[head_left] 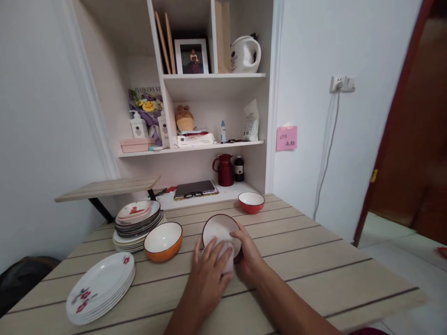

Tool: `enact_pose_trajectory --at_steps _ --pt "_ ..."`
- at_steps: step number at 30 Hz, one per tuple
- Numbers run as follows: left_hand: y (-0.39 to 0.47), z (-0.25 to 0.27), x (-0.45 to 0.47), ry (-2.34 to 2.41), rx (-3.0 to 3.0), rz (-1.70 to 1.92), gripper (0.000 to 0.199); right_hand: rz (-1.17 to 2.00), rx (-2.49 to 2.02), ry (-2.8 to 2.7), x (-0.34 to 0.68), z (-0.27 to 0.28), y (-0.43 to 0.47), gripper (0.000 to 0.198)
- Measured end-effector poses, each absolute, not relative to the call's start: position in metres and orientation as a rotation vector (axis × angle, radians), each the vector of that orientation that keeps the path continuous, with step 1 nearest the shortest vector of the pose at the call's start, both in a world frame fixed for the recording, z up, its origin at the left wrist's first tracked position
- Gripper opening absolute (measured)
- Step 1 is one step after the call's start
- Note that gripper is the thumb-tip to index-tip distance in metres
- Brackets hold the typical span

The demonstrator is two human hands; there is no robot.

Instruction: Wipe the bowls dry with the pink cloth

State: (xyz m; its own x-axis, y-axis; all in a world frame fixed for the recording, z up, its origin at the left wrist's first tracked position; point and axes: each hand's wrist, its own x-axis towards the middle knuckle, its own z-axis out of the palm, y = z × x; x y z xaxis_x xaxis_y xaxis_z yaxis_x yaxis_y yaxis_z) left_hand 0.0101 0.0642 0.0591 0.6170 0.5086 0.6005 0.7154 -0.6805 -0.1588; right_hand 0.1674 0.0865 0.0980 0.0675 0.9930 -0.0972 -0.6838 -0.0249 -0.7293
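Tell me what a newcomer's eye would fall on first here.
Probably the tilted bowl at the centre, gripped by the right hand while the left hand holds what looks like a pale cloth against it. Next, the orange bowl to its left and the red bowl behind it to the right. Flower-printed plates lie stacked in the left foreground.

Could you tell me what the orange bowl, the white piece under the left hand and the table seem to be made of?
Orange bowl: probably glazed ceramic; its side looks glossy. White piece under the left hand: paper or cloth, as it looks soft and matt; I cannot tell which. Table: perhaps wood or wood-look laminate, dull, with pale bands between dark lines.
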Motion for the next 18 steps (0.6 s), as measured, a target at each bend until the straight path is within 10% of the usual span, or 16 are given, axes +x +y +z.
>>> enact_pose_trajectory --at_steps 18 --pt "0.077 0.044 0.020 -0.769 -2.292 -0.841 0.015 1.444 -0.864 -1.011 0.196 0.118 0.080 0.056"
